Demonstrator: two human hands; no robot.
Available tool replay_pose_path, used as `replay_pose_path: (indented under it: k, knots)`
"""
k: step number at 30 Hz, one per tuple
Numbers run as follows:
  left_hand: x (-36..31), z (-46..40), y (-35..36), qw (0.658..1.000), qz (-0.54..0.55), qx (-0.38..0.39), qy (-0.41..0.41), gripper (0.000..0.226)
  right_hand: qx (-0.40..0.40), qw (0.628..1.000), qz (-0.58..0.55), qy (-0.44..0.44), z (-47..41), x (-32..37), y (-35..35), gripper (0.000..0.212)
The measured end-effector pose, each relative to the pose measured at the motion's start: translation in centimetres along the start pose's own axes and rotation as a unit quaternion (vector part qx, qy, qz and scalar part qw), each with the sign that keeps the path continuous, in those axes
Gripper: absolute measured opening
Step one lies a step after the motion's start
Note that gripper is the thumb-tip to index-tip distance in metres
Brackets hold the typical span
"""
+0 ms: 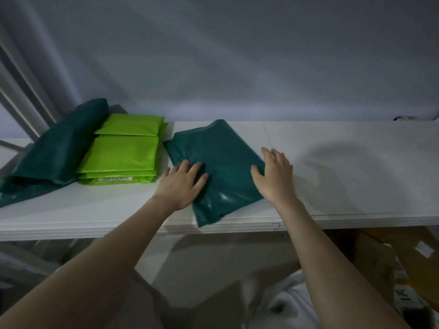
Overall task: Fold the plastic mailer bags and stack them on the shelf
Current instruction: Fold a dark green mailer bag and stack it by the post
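Note:
A folded dark green mailer bag (221,160) lies on the white shelf (344,167), turned at an angle, with one corner hanging over the front edge. My left hand (181,184) lies flat on its left side, fingers spread. My right hand (275,175) touches its right edge with straight fingers. To the left stands a stack of folded lime green mailer bags (123,153). Further left lie loose dark green mailer bags (54,148), partly rolled.
The shelf's right half stretches bare towards the wall. Under the shelf at the right are cardboard boxes (403,264). A metal frame (21,96) slants up at the far left. A grey wall backs the shelf.

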State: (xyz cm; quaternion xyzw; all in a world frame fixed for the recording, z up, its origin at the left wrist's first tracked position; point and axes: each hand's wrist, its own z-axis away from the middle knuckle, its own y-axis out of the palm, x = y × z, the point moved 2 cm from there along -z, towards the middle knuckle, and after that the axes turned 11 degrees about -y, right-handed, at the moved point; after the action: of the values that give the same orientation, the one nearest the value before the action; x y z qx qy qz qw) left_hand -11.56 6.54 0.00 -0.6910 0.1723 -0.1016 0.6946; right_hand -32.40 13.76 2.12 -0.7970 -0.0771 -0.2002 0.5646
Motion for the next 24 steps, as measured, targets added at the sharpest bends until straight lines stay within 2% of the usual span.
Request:
replay_pose_path:
  k: [2,4,7,9,11,14,21,24]
  knots:
    - [0.6,-0.4,0.5,0.999,0.010,0.028,-0.024,0.071,0.025,0.998,-0.050,0.027,-0.1,0.3,0.5,0.065]
    - [0.3,-0.4,0.7,0.990,0.097,0.055,-0.085,0.059,0.064,0.989,-0.121,0.057,-0.2,0.9,0.9,0.075]
    - [-0.6,-0.6,1.0,0.971,0.198,0.062,-0.118,0.069,0.045,0.979,-0.195,0.040,-0.7,1.9,2.0,0.083]
    - [-0.7,-0.9,0.8,0.965,0.232,0.040,-0.114,0.071,0.038,0.983,-0.179,0.023,-1.2,2.3,2.9,0.083]
    - [-0.1,-1.6,0.4,0.965,0.240,0.020,-0.102,0.071,0.044,0.990,-0.137,0.013,-1.5,2.7,3.5,0.078]
    - [0.7,-3.0,-0.6,0.972,0.228,-0.012,-0.064,0.070,0.011,0.996,-0.093,-0.014,-2.3,3.4,3.7,0.069]
    - [2.8,-6.4,-1.5,0.981,0.174,-0.055,-0.060,0.068,-0.021,0.995,-0.091,-0.018,-5.3,5.7,5.6,0.060]
    - [3.5,-7.2,-1.4,0.982,0.167,-0.055,-0.075,0.067,-0.002,0.995,-0.095,0.008,-6.1,6.5,6.4,0.060]
